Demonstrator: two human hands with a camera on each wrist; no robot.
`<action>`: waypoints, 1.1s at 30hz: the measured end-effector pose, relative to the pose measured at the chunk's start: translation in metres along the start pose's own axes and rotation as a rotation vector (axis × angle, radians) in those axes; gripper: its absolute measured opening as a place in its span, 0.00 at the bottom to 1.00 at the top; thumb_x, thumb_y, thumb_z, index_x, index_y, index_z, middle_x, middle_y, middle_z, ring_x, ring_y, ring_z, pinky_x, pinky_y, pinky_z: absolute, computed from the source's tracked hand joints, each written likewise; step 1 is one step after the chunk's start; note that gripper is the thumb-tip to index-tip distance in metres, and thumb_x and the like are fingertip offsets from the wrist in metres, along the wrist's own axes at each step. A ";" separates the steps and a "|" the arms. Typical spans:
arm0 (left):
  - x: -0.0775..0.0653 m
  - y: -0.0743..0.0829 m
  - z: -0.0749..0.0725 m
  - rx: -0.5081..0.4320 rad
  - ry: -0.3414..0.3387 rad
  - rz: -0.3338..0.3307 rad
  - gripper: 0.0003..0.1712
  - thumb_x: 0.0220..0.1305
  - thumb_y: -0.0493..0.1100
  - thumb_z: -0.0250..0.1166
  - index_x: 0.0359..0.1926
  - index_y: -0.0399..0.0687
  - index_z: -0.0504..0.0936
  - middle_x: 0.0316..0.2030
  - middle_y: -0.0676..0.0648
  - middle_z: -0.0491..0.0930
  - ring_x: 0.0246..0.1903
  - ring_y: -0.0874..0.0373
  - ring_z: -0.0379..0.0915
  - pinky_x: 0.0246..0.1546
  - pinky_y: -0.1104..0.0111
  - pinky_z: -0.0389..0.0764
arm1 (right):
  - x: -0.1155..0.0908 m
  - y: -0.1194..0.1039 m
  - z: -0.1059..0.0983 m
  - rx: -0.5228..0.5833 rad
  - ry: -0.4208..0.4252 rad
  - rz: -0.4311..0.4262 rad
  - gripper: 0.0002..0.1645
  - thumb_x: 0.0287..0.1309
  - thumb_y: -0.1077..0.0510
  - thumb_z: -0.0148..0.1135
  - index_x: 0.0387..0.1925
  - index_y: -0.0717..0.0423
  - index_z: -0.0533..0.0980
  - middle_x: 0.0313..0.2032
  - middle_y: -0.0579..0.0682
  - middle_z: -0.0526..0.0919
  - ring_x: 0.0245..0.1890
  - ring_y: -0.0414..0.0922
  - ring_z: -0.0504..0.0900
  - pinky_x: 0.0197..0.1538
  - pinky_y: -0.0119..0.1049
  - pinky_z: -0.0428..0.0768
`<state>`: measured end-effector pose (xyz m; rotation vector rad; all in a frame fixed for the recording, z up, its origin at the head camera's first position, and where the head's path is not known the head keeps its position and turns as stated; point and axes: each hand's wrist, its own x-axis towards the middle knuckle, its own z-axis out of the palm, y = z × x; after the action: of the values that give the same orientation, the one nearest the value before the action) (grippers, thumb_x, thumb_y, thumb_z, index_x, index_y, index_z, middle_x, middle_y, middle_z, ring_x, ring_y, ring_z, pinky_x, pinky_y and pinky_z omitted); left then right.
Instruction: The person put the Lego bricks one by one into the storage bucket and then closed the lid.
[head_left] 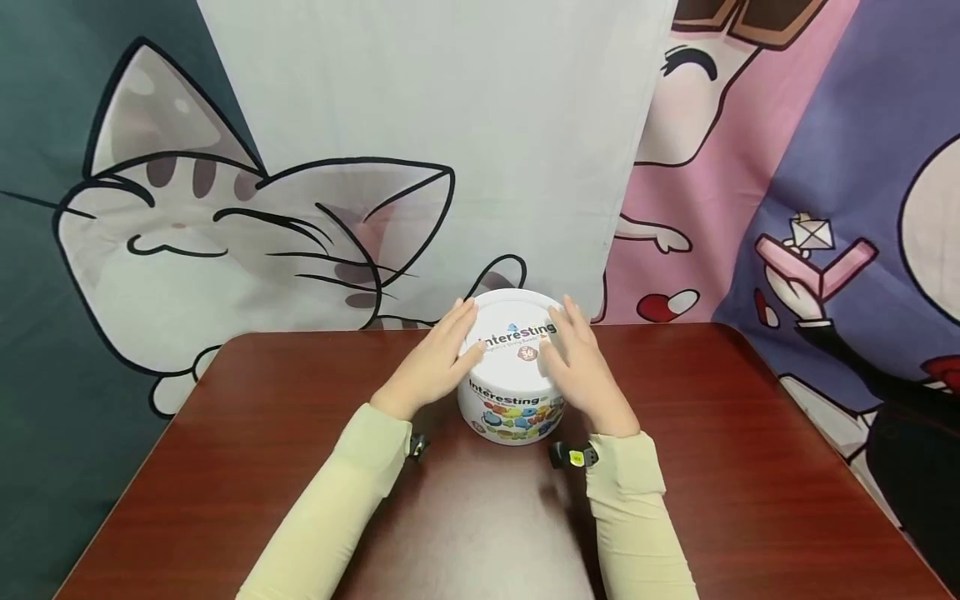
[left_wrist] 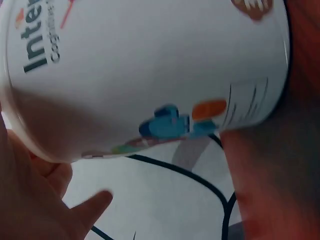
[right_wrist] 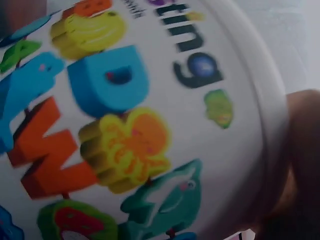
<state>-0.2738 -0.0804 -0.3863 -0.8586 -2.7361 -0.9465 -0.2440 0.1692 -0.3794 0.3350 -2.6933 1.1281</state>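
A round white tub [head_left: 480,408] with "Interesting" printed on it stands upright at the far middle of the table. Its white lid [head_left: 512,310] is on top, with the same word. At the lid's left edge rests my left hand [head_left: 427,368], fingers fairly straight, thumb over the top. My right hand [head_left: 588,375] lies at the right edge in much the same way. In the left wrist view, fingers [left_wrist: 57,175] meet the rim and one sticks out past it. Coloured letters and animal shapes cover the tub wall [right_wrist: 225,165] in the right wrist view; that hand is dark and mostly cut off.
The dark red-brown table [head_left: 750,467] ends just behind the tub. A cartoon-printed cloth [head_left: 420,75] hangs beyond that far edge. Something black [head_left: 915,467] stands off the table's right side. Black devices sit at both wrists.
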 end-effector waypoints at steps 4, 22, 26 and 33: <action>0.001 -0.003 -0.001 0.039 -0.010 0.008 0.42 0.74 0.60 0.53 0.79 0.43 0.56 0.79 0.46 0.50 0.79 0.51 0.40 0.76 0.53 0.51 | 0.016 -0.003 -0.004 -0.099 -0.086 -0.007 0.37 0.73 0.51 0.45 0.77 0.61 0.57 0.79 0.58 0.49 0.80 0.56 0.41 0.77 0.61 0.41; 0.013 -0.007 0.013 -0.120 0.013 -0.043 0.43 0.73 0.60 0.55 0.80 0.48 0.53 0.80 0.50 0.48 0.79 0.58 0.37 0.75 0.51 0.51 | 0.049 -0.004 -0.008 -0.361 -0.175 0.032 0.39 0.70 0.47 0.46 0.78 0.57 0.57 0.77 0.57 0.56 0.77 0.58 0.52 0.74 0.63 0.51; 0.013 -0.009 0.015 -0.150 0.019 -0.049 0.43 0.73 0.60 0.54 0.80 0.50 0.52 0.80 0.50 0.47 0.79 0.57 0.37 0.75 0.48 0.52 | 0.049 -0.003 -0.006 -0.366 -0.176 0.039 0.39 0.72 0.46 0.45 0.78 0.57 0.55 0.78 0.58 0.54 0.78 0.57 0.49 0.75 0.62 0.47; 0.010 -0.013 0.019 -0.180 0.019 -0.076 0.43 0.73 0.60 0.55 0.81 0.53 0.51 0.80 0.54 0.45 0.79 0.55 0.38 0.74 0.47 0.53 | 0.048 -0.001 -0.002 -0.340 -0.161 0.037 0.40 0.74 0.43 0.44 0.78 0.59 0.56 0.78 0.58 0.54 0.79 0.58 0.47 0.76 0.60 0.46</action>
<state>-0.2886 -0.0729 -0.4053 -0.7723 -2.7167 -1.2246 -0.2896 0.1633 -0.3644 0.3317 -2.9758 0.6556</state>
